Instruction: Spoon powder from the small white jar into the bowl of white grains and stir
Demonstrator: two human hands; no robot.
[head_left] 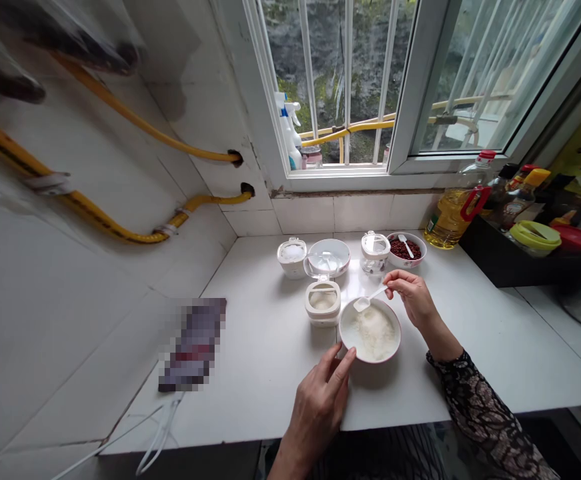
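My right hand (415, 300) pinches the handle of a small white spoon (363, 305). The spoon's head is over the far left part of a white bowl (396, 347). Inside the bowl lies a pale, grainy white heap (374, 331). At the bowl's near left rim, my left hand (323, 393) holds it with its fingertips; its thumb is hard to make out. Left of the bowl stands a lidded white jar (323, 313), its lid raised, with pale contents. Behind it are a jar of white powder (291, 257) and a bowl of clear liquid (341, 257).
At the back are a clear-sided jar (374, 252) and a bowl of dark red beans (404, 251) with a white spoon. An oil bottle (453, 213) and a black box (493, 257) of bottles stand right. A blurred dark object (195, 343) with a white cable lies left.
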